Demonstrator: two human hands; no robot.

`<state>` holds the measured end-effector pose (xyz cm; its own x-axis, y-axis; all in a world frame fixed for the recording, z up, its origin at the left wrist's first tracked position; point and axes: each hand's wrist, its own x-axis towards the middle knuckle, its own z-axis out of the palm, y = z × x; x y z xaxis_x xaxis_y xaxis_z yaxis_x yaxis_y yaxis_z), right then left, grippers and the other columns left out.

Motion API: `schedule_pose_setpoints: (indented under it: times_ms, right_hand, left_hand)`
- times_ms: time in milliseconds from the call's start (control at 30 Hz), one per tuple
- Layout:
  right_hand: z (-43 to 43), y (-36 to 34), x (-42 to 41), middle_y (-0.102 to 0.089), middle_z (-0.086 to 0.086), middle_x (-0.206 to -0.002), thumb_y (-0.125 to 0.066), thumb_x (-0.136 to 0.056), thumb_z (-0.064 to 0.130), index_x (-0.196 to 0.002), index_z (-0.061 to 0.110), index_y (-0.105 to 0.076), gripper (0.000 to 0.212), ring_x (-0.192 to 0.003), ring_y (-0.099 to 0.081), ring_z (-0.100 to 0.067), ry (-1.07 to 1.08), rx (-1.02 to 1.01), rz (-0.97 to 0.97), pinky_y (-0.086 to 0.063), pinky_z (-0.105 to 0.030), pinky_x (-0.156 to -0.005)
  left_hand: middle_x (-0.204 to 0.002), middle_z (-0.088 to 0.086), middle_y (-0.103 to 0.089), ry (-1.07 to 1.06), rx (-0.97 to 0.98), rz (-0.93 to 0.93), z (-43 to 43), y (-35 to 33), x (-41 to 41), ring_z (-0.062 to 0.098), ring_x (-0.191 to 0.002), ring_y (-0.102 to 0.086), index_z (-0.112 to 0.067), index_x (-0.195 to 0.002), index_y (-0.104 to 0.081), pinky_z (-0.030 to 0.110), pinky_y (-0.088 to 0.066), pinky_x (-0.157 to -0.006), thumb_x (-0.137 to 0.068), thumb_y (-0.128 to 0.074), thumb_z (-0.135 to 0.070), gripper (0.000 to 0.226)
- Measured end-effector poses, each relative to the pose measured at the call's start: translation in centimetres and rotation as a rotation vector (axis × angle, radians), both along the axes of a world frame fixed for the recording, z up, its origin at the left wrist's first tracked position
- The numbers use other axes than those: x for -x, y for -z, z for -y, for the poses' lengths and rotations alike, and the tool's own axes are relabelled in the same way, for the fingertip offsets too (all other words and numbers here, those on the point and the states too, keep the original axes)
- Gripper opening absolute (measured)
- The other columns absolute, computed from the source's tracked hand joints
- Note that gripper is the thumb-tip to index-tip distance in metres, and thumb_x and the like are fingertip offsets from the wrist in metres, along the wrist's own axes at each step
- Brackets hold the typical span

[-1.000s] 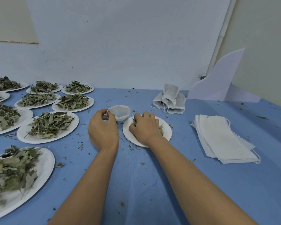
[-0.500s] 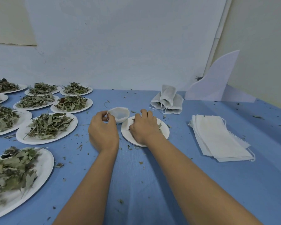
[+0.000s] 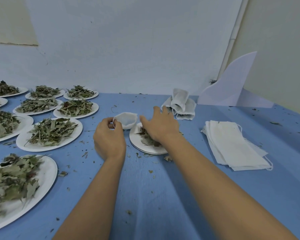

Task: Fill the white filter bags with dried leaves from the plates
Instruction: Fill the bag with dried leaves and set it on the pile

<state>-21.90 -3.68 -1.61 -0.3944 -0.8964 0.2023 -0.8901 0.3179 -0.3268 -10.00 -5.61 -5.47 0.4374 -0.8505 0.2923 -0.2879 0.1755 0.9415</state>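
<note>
Filter bag (image 3: 126, 119) stands open at eleven o'clock of the near plate (image 3: 142, 150), its rim pinched by the left hand (image 3: 109, 137). Right hand (image 3: 160, 126) spreads, fingers loose, over the leaves (image 3: 145, 139): gather a compact pinch and hold the bag's mouth wide.

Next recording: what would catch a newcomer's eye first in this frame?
Both hands work at the middle of the blue table: the left hand pinches the rim of an open white filter bag, while the right hand, blurred, spreads over the leaves on a small plate beside it. To the left stand many leaf-heaped paper plates; to the right lies a stack of flat empty bags.
</note>
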Motion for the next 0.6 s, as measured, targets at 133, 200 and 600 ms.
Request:
schedule_pose_setpoints:
  times_ms: [133, 200, 600]
  right_hand:
    - [-1.3, -0.4, 0.8, -0.042, -0.016, -0.138, -0.031, -0.098, 0.049, -0.138, 0.009, -0.037, 0.057, -0.126, -0.040, -0.034, 0.088, 0.055, 0.071, -0.038, -0.040, -0.088]
    - [-1.9, 0.4, 0.1, -0.032, -0.019, -0.146, -0.031, -0.097, 0.051, -0.144, 0.014, -0.029, 0.060, -0.132, -0.031, -0.037, 0.077, -0.041, 0.180, -0.034, -0.043, -0.099]
    - [-1.4, 2.7, -1.7, -0.040, -0.016, -0.141, -0.036, -0.102, 0.029, -0.123, 0.013, -0.056, 0.032, -0.124, -0.042, -0.037, -0.026, -0.100, 0.009, -0.037, -0.042, -0.099]
  left_hand:
    - [-0.086, -0.006, -0.059, -0.015, 0.015, -0.020, 0.0, 0.0, 0.0, 0.013, -0.079, -0.051, -0.015, -0.099, -0.067, 0.028, -0.036, -0.065, -0.092, -0.053, -0.022, 0.018]
    - [-0.088, -0.003, -0.062, -0.027, 0.015, -0.027, 0.1, 0.0, 0.0, 0.013, -0.079, -0.051, -0.014, -0.099, -0.067, 0.029, -0.036, -0.065, -0.092, -0.053, -0.022, 0.018]
    - [-0.087, -0.005, -0.060, -0.050, -0.026, -0.020, 0.0, 0.1, 0.1, 0.012, -0.078, -0.049, -0.017, -0.100, -0.067, 0.028, -0.034, -0.063, -0.092, -0.052, -0.024, 0.018]
